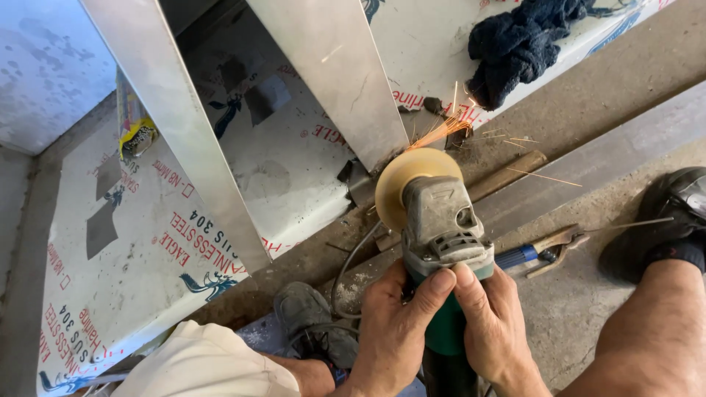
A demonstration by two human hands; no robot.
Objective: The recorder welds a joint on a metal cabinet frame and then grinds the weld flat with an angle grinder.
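Observation:
Both my hands grip a green-bodied angle grinder (441, 220) with a grey gear head. My left hand (393, 331) wraps its left side and my right hand (493, 323) wraps its right side, thumbs on the grey head. Its tan disc (403, 176) touches the lower end of a slanted stainless steel bar (338, 81), and orange sparks (448, 129) fly off to the upper right. A grey cable (349, 268) runs from the grinder toward my left shoe (305, 316).
Film-covered steel sheets (132, 242) lie on the concrete floor. A second slanted steel bar (176, 125) stands left. A dark blue rag (518, 44) sits at the top right. A wooden handle (507, 175), a blue-handled tool (540, 250) and my right shoe (673, 217) lie right.

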